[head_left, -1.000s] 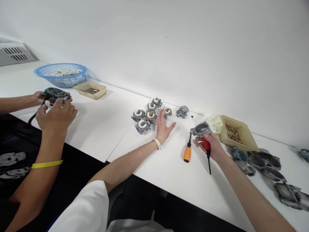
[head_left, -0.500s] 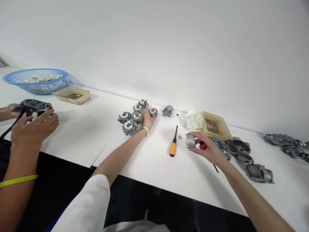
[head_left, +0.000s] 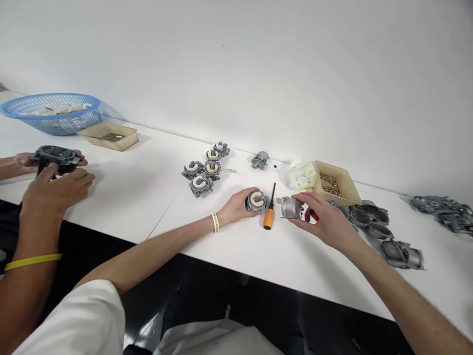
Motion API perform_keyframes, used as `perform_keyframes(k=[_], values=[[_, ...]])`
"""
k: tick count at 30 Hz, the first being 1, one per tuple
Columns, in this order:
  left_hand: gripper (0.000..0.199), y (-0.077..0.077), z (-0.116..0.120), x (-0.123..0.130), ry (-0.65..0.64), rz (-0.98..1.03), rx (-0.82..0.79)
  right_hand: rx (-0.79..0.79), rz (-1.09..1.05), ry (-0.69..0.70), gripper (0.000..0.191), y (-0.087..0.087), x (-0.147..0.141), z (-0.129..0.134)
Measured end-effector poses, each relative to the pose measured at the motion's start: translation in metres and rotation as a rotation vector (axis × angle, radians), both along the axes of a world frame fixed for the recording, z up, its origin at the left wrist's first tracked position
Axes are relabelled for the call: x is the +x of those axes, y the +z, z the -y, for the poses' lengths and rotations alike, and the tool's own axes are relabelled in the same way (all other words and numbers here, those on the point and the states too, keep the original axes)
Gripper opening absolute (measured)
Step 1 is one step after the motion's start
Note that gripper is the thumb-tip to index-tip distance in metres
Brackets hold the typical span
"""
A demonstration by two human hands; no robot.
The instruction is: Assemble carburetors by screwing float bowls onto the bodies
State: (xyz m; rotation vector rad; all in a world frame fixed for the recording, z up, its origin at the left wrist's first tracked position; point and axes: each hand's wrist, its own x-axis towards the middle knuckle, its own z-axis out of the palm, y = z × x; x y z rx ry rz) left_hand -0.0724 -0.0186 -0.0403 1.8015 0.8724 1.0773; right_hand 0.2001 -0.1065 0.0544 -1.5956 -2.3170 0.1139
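My left hand (head_left: 240,206) is closed round a carburetor body (head_left: 257,201), whose white float faces up. Between my two hands lies an orange-handled screwdriver (head_left: 268,218), its dark shaft pointing at the wall. My right hand (head_left: 322,217) grips a grey metal float bowl (head_left: 291,208) between thumb and fingers, just right of the screwdriver. Something with a red handle (head_left: 314,215) shows at the right palm; whether it is held or lies behind is unclear. Several more carburetor bodies (head_left: 212,168) with white floats stand grouped to the left, toward the wall.
A closed carburetor (head_left: 260,159) stands near the wall. Right of it are a plastic bag (head_left: 300,176), a bin of brass parts (head_left: 349,190) and loose bowls (head_left: 379,230). At left, a co-worker's hands (head_left: 59,190) hold another body near a shallow tray (head_left: 127,140) and blue basket (head_left: 70,121).
My left hand has taken one carburetor body from the group and brought it right and nearer, beside the screwdriver. My right hand still holds the float bowl, now turned somewhat.
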Motion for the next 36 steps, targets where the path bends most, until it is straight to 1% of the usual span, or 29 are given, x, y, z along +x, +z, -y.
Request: perform_keyframes(k=[3,5,8,11,14,18,22,26,31,34,36], values=[[0.07,-0.008,0.017,-0.004,-0.178,-0.122,0.055,0.025,0.155,0.025,0.052,-0.002,-0.004,0.005],[0.069,-0.011,0.024,-0.003,-0.23,-0.217,0.129,0.069,0.267,0.014,0.052,-0.006,-0.01,0.011],[0.066,-0.014,0.028,-0.002,-0.194,-0.291,0.212,0.199,0.398,-0.026,0.05,-0.012,-0.028,0.022],[0.066,-0.016,0.03,-0.002,-0.156,-0.329,0.214,0.295,0.475,-0.087,0.044,-0.019,-0.052,0.031],[0.067,-0.018,0.033,0.0,-0.135,-0.328,0.203,0.348,0.516,-0.141,0.041,-0.024,-0.074,0.033],[0.066,-0.018,0.037,0.001,-0.115,-0.342,0.22,0.368,0.534,-0.153,0.041,-0.025,-0.092,0.028],[0.069,-0.019,0.039,0.001,-0.092,-0.359,0.223,0.312,0.552,-0.184,0.043,-0.021,-0.1,0.022],[0.065,-0.02,0.041,0.001,-0.101,-0.348,0.243,0.162,0.581,-0.209,0.049,-0.018,-0.108,0.022],[0.06,-0.021,0.043,-0.002,-0.116,-0.332,0.213,-0.043,0.593,-0.251,0.075,-0.022,-0.119,0.021],[0.063,-0.021,0.042,-0.004,-0.141,-0.292,0.189,-0.107,0.568,-0.25,0.084,-0.027,-0.121,0.017],[0.062,-0.021,0.04,-0.005,-0.18,-0.269,0.159,-0.139,0.55,-0.255,0.087,-0.03,-0.119,0.015]])
